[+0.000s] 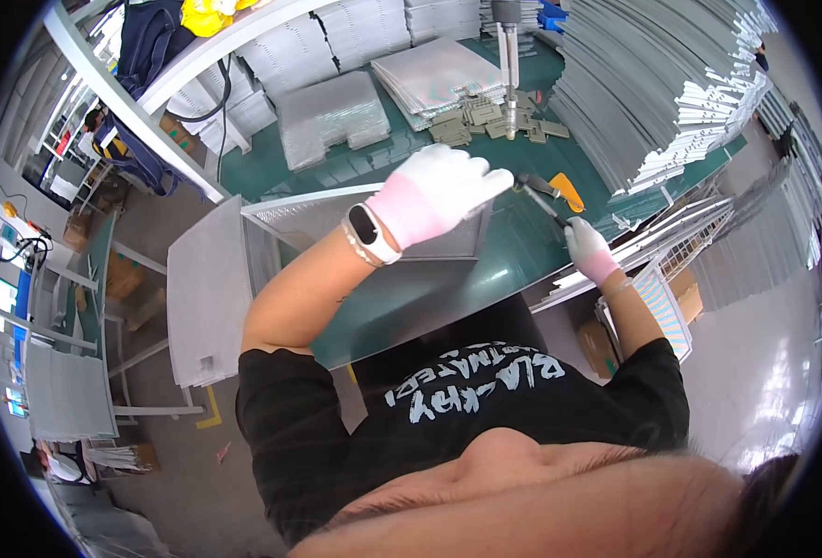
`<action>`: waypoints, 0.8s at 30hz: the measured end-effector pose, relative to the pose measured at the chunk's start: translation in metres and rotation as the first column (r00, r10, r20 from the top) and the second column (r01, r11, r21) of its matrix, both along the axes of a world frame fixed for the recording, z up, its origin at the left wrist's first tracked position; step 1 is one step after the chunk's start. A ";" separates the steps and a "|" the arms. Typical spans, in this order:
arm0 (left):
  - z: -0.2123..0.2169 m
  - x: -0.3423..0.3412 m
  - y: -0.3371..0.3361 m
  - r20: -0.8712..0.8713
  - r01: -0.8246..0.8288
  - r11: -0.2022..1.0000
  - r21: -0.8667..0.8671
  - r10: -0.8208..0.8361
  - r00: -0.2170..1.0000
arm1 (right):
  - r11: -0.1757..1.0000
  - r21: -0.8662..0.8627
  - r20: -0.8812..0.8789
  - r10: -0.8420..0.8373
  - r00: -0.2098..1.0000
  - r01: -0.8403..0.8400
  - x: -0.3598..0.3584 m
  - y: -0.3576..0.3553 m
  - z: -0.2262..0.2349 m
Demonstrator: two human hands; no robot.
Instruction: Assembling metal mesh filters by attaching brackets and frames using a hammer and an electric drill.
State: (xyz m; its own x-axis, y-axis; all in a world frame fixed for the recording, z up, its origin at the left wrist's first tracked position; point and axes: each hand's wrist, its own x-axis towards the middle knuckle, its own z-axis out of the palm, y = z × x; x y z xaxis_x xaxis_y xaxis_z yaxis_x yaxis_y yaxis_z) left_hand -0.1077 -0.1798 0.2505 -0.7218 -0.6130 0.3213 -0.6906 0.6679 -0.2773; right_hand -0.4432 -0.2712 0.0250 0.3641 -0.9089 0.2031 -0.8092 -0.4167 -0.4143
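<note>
My right hand (589, 249), in a white glove with a pink cuff, closes round the dark handle of a thin rod-shaped tool (543, 204). The tool's pale shaft points up and left toward my left hand (441, 193). That hand is gloved alike, its fingers bent and pinched together near the shaft's far end; what they hold, if anything, is too small to make out. Under my left arm a grey panel with a metal frame (471, 244) lies on the green tabletop (513, 237), partly hidden. An orange and black tool (567, 192) lies just beyond my right hand.
A powered screwdriver (510, 84) hangs above a heap of small greenish-grey plates (485, 116). Behind stand flat sheets (439, 74) and a plastic-wrapped stack (332, 116). Tall stacks of grey strips (625, 93) rise at right. White panels (208, 288) lean at the table's left end.
</note>
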 end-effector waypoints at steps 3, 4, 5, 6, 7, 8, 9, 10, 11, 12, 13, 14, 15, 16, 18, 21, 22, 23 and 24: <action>-0.008 0.006 -0.004 -0.027 -0.033 0.998 -0.056 0.032 0.999 | 0.970 0.218 0.192 0.068 0.979 -0.110 -0.007 0.025 0.079; -0.013 0.000 -0.005 -0.028 -0.131 0.988 -0.084 0.129 0.991 | 0.967 0.204 0.236 0.106 0.966 -0.156 -0.011 0.032 0.106; -0.017 -0.001 -0.006 -0.031 -0.123 0.989 -0.081 0.121 0.992 | 0.962 0.186 0.276 0.145 0.950 -0.201 -0.014 0.040 0.133; -0.020 0.001 -0.005 -0.140 -0.125 0.987 -0.098 0.111 0.984 | 0.958 0.052 0.310 0.255 0.916 -0.284 -0.017 0.045 0.158; -0.023 0.003 -0.006 -0.244 -0.128 0.985 -0.114 0.098 0.965 | 0.930 -0.085 0.330 0.364 0.871 -0.357 -0.019 0.048 0.178; -0.025 0.003 -0.007 -0.267 -0.123 0.982 -0.142 0.082 0.960 | 0.926 -0.145 0.348 0.378 0.858 -0.350 -0.019 0.051 0.198; -0.025 0.005 -0.004 -0.267 -0.120 0.983 -0.137 0.081 0.960 | 0.917 -0.203 0.365 0.396 0.842 -0.343 -0.016 0.056 0.214; -0.024 0.005 0.000 -0.274 -0.148 0.979 -0.144 0.104 0.956 | 0.919 -0.215 0.422 0.392 0.817 -0.330 -0.013 0.058 0.227; -0.023 0.006 0.000 -0.286 -0.166 0.974 -0.153 0.117 0.951 | 0.924 -0.228 0.474 0.381 0.794 -0.307 -0.011 0.061 0.238; -0.025 0.006 0.000 -0.289 -0.165 0.974 -0.153 0.115 0.950 | 0.933 -0.191 0.487 0.360 0.796 -0.305 -0.012 0.063 0.247; -0.027 0.007 -0.002 -0.301 -0.163 0.973 -0.163 0.108 0.948 | 0.933 -0.191 0.484 0.359 0.798 -0.304 -0.009 0.063 0.243; -0.028 0.006 -0.003 -0.312 -0.154 0.973 -0.175 0.093 0.945 | 0.894 -0.300 0.400 0.434 0.807 -0.332 -0.006 0.065 0.236; -0.027 0.005 -0.003 -0.312 -0.150 0.973 -0.174 0.090 0.946 | 0.839 -0.399 0.309 0.502 0.808 -0.369 -0.001 0.065 0.228; -0.026 0.004 -0.002 -0.310 -0.151 0.971 -0.187 0.087 0.947 | 0.765 -0.420 0.103 0.576 0.811 -0.489 0.006 0.060 0.225; -0.028 0.007 -0.001 -0.311 -0.167 0.966 -0.198 0.099 0.945 | 0.838 -0.188 -0.234 0.468 0.852 -0.512 0.010 0.073 0.244; -0.030 0.007 -0.002 -0.305 -0.168 0.968 -0.184 0.106 0.946 | 0.815 -0.382 -0.057 0.450 0.891 -0.436 0.009 0.070 0.241; -0.031 0.007 -0.001 -0.322 -0.173 0.964 -0.202 0.102 0.941 | 0.761 -0.543 0.117 0.487 0.865 -0.355 0.008 0.069 0.238; -0.031 0.006 -0.001 -0.340 -0.175 0.960 -0.219 0.093 0.936 | 0.841 -0.469 0.302 0.440 0.846 -0.270 0.002 0.075 0.235; -0.031 0.005 -0.001 -0.342 -0.172 0.961 -0.217 0.090 0.935 | 0.833 -0.480 0.358 0.473 0.805 -0.276 0.002 0.074 0.225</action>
State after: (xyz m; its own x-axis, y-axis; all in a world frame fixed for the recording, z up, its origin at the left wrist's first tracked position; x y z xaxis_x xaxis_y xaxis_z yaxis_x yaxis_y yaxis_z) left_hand -0.1028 -0.1805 0.2193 -0.4707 -0.5697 0.6737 -0.8465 0.5070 -0.1626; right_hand -0.4416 -0.1972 0.2502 0.4368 -0.5262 0.7296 -0.3186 -0.8490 -0.4216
